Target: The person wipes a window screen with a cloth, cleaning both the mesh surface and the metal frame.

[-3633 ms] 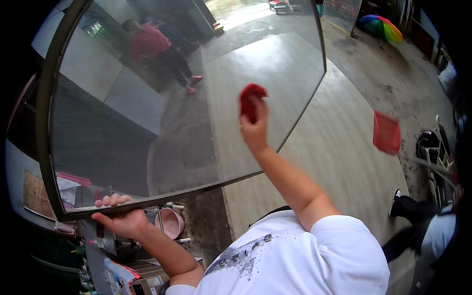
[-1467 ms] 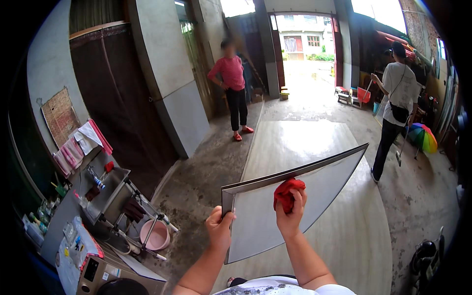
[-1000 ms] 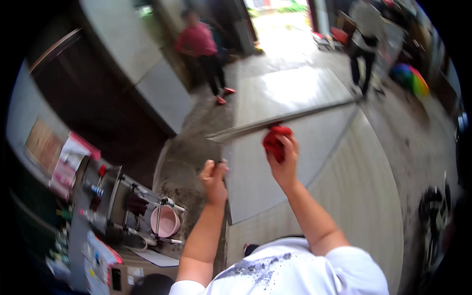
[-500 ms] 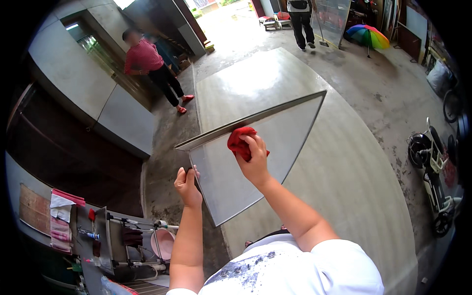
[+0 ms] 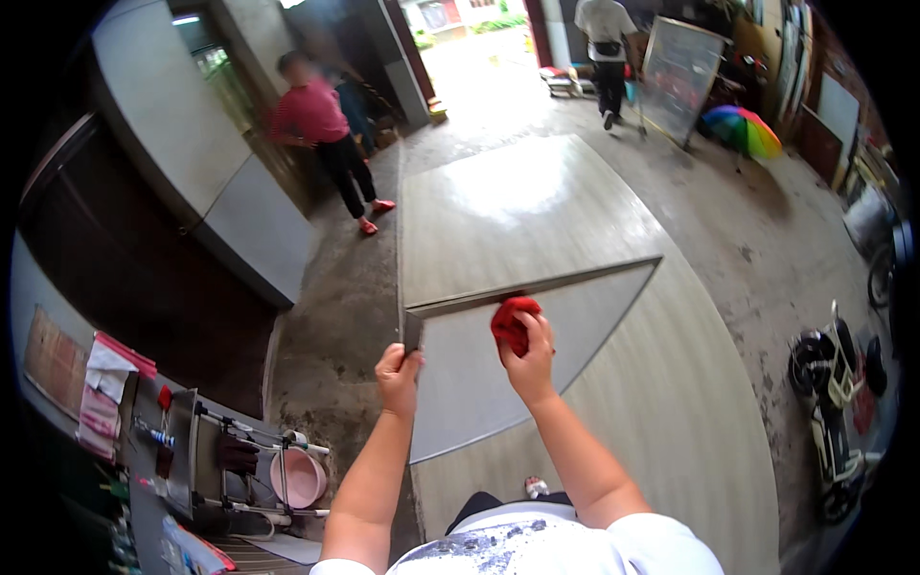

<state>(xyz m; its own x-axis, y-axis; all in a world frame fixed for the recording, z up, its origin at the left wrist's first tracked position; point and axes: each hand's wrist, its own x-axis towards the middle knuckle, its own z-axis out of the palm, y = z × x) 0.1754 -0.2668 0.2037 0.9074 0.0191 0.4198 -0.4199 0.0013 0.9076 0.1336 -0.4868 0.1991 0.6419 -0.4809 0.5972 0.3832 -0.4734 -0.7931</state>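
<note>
In front of me is a flat grey panel (image 5: 479,402) with a thin metal frame, its far side edged by a darker, thicker strip. My left hand (image 5: 399,378) is closed around the panel's left edge, near the far corner. A crumpled red cloth (image 5: 516,324) is bunched in my right hand (image 5: 529,366), its fingers curled over it. The cloth is close to the far frame strip; whether it presses on the panel is hard to tell. Beneath the panel lies a large pale, glossy tabletop-like surface (image 5: 690,402).
At the left stand a metal rack (image 5: 206,460) and a pink basin (image 5: 298,478). A person in a red top (image 5: 316,117) stands far left; another in white (image 5: 606,48) is at the back. A rainbow umbrella (image 5: 743,130) and a scooter (image 5: 836,412) are on the right.
The panel now appears lower in view and less slanted, with both hands shifted right and the red cloth lower. The person at the back has walked farther off.
</note>
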